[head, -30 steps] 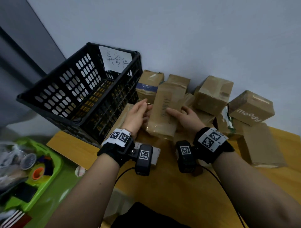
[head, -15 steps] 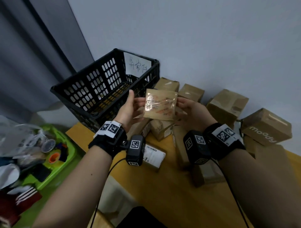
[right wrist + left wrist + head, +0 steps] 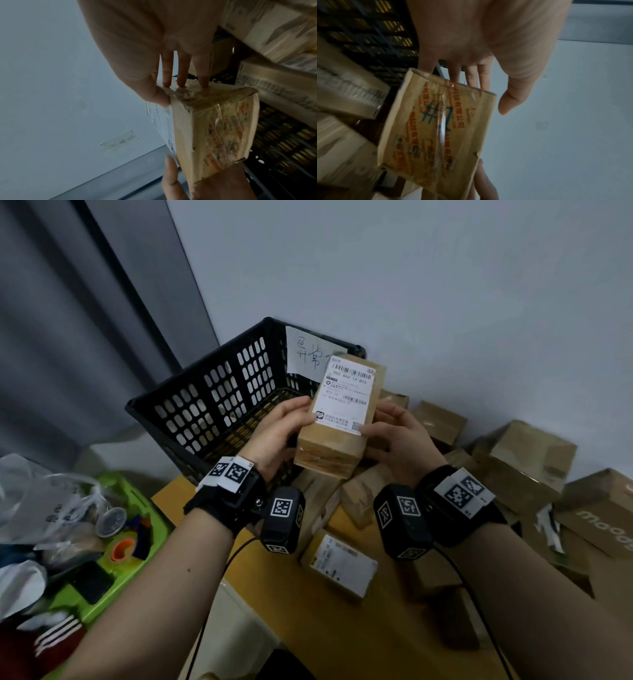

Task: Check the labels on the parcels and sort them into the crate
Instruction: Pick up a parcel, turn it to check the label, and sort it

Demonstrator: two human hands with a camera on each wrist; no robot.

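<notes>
Parcel turned since earlier (label now up), left hand and right hand each clamped on it, above crate, tabletop below

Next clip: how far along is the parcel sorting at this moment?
Early on. Done: nothing shows in the part of the black crate that can be seen. In hand: the left hand and right hand hold one parcel up, its white label facing the camera for checking. Left: that parcel and the pile of brown parcels lying on the table.
</notes>
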